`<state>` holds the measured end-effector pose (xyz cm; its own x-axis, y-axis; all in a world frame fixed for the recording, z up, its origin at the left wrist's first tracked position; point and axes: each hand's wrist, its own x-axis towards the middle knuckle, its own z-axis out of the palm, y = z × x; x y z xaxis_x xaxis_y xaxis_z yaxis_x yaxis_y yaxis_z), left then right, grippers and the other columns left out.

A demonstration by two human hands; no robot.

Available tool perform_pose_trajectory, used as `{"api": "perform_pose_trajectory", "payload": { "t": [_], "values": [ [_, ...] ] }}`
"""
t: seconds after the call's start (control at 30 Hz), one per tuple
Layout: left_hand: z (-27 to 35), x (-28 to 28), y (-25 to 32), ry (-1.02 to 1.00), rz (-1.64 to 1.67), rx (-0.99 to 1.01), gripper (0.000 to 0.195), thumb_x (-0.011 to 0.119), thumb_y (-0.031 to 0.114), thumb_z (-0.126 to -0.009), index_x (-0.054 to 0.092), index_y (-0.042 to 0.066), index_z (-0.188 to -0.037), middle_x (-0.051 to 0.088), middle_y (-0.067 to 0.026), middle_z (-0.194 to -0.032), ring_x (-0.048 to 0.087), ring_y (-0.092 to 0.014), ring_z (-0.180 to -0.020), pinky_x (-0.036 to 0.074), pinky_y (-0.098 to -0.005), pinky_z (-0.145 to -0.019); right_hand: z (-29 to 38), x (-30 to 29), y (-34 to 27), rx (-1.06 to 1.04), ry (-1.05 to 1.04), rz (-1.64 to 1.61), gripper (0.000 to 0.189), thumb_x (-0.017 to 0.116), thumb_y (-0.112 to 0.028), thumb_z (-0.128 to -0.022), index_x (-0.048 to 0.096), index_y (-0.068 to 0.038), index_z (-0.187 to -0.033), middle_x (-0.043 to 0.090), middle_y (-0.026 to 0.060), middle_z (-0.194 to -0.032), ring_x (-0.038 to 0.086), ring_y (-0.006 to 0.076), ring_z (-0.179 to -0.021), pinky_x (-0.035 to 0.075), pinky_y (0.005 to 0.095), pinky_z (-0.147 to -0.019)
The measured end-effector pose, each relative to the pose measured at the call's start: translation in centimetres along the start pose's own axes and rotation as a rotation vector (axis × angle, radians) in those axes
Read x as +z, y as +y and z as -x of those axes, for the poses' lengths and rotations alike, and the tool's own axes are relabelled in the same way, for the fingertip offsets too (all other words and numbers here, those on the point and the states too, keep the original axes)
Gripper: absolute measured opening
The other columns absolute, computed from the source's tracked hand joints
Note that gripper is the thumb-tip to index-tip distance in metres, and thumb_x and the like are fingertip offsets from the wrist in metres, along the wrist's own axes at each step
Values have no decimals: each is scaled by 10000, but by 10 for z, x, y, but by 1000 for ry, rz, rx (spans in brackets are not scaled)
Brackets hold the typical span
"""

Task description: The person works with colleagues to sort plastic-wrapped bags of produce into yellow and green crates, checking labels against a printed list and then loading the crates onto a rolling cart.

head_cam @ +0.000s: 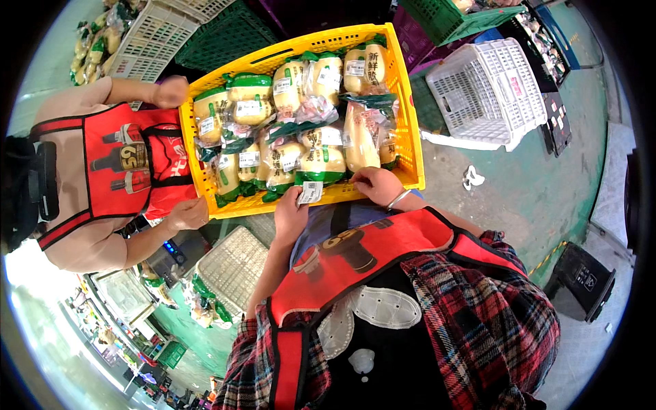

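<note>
A yellow plastic crate (417, 148) lies before me, holding several clear-and-green bags of pale, elongated vegetables. My left hand (289, 212) is at the crate's near rim, its thumb and fingers pinching a white printed label (310, 193). Whether that label is loose or stuck to a bag cannot be told. My right hand (378, 185) rests over the near rim with curled fingers, close to the lower end of a bagged pale vegetable (361, 136); whether it grips anything is unclear. A co-worker's two hands (190, 213) are at the crate's left end, apart from mine.
A co-worker in a red apron (115, 159) stands at the left. An empty white plastic crate (487, 95) is on the floor at the right, with a green crate (461, 23) above it. Another white crate (233, 266) and bagged vegetables (205, 302) are at lower left. A black bin (579, 282) stands at far right.
</note>
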<state>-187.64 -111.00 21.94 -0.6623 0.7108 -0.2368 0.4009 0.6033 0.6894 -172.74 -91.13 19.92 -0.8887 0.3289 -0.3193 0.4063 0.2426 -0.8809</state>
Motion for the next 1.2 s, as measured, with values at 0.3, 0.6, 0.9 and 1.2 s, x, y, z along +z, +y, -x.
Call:
{"api": "perform_pose_trajectory", "payload": {
  "t": [0.3,0.6,0.9,1.2],
  "values": [
    [7,1,-4,-8,-27,-17,198,567,74,-718,539,67,-913,585,-157,-841,562,-356,-805,446,-384,-647,-32,-6,49,371,558,-308,283,651,-203,-752,491,17,-828,551,89,-722,559,189,-628,460,323,-571],
    [8,0,0,-38,-133,-63,186,569,101,-728,546,84,-911,590,-147,-846,567,-346,-808,446,-385,-651,-37,4,-4,-7,472,284,90,525,-143,-737,503,-75,-793,563,165,-684,570,351,-635,457,440,-565],
    [1,1,-1,-73,-159,-36,159,560,129,-760,550,75,-909,590,-148,-832,571,-335,-792,442,-374,-657,-39,29,-4,-161,367,333,186,550,-101,-738,491,-71,-912,561,147,-758,569,328,-683,462,407,-575],
    [2,0,-3,-46,-162,-51,166,569,142,-753,552,89,-910,595,-148,-833,571,-341,-804,446,-380,-657,-51,-10,9,29,459,38,99,543,-103,-749,534,-17,-799,580,178,-718,565,336,-656,443,391,-571]
  ]
}}
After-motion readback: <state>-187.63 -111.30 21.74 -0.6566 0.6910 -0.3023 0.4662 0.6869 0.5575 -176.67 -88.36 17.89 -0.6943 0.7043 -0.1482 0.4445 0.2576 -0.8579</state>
